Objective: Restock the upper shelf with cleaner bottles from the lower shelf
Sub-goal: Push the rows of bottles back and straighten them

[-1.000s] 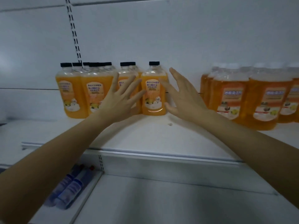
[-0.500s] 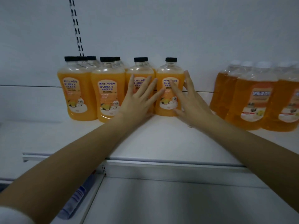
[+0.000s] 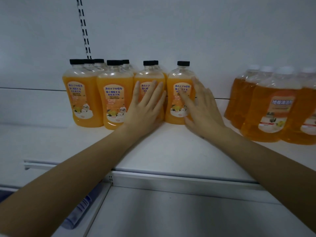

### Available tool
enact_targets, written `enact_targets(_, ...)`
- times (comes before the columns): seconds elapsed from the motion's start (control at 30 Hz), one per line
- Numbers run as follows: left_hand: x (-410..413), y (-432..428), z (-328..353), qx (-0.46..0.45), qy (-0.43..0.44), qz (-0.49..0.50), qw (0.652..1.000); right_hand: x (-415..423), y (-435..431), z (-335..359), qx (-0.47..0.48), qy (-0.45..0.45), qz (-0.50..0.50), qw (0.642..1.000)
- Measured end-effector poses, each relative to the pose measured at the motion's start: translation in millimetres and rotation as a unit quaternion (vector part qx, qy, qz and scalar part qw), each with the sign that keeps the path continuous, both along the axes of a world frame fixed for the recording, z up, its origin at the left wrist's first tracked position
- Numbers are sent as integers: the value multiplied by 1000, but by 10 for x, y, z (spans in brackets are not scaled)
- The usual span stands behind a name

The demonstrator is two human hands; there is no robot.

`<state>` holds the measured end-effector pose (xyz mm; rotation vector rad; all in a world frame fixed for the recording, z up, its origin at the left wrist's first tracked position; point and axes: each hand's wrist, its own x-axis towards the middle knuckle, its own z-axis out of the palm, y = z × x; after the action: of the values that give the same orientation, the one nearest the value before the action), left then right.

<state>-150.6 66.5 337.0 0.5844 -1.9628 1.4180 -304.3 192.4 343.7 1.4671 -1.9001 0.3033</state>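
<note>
Several orange cleaner bottles with black caps stand in rows at the back of the white upper shelf [image 3: 171, 151]. My left hand [image 3: 145, 106] lies flat with straight fingers against the front of the third bottle [image 3: 150, 77] from the left. My right hand [image 3: 200, 106] presses with straight fingers on the front and right side of the rightmost black-capped bottle [image 3: 177, 100]. Neither hand grips anything. Two more front bottles [image 3: 82, 96] [image 3: 114, 100] stand to the left of my hands.
A group of darker orange bottles with pale caps [image 3: 277, 108] stands at the shelf's right. Below the shelf's front rail [image 3: 171, 178] lies the lower shelf [image 3: 171, 216]. Blue-labelled bottles [image 3: 77, 212] lie at lower left, partly hidden by my left arm.
Both hands have moved forward from just in front of the bottles until they lie flat against them. The view has shifted closer and slightly left.
</note>
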Motion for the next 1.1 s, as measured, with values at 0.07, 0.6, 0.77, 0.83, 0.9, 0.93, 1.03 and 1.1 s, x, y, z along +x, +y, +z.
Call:
enact_targets(0.07, 42, 3, -25, 9, 16, 25, 1000, 21, 1, -10, 4, 17, -1, 1000)
enact_targets(0.6, 149, -72, 80, 80, -31, -6, 996, 263, -24, 23, 12, 71, 29, 997)
enact_targets(0.77, 614, -307, 128, -31, 7, -82, 996, 570, -363, 107, 4, 33, 31, 999)
enact_targets(0.83, 769, -434, 136, -23, 30, -148, 988, 680, -504, 113, 0, 37, 31, 999)
enact_targets(0.9, 895, -572, 118, -9, 39, -172, 984, 760, -623, 93, 6, 51, 21, 998)
enact_targets(0.93, 945, -635, 104, 1, 33, -175, 984, 781, -672, 78, 5, 56, 15, 998)
enact_targets(1.03, 1020, -754, 90, 15, 7, -179, 984, 803, -759, 36, -6, 57, -16, 998)
enact_targets(1.1, 1024, -776, 100, 26, 1, -187, 982, 809, -773, 20, -10, 57, -29, 998)
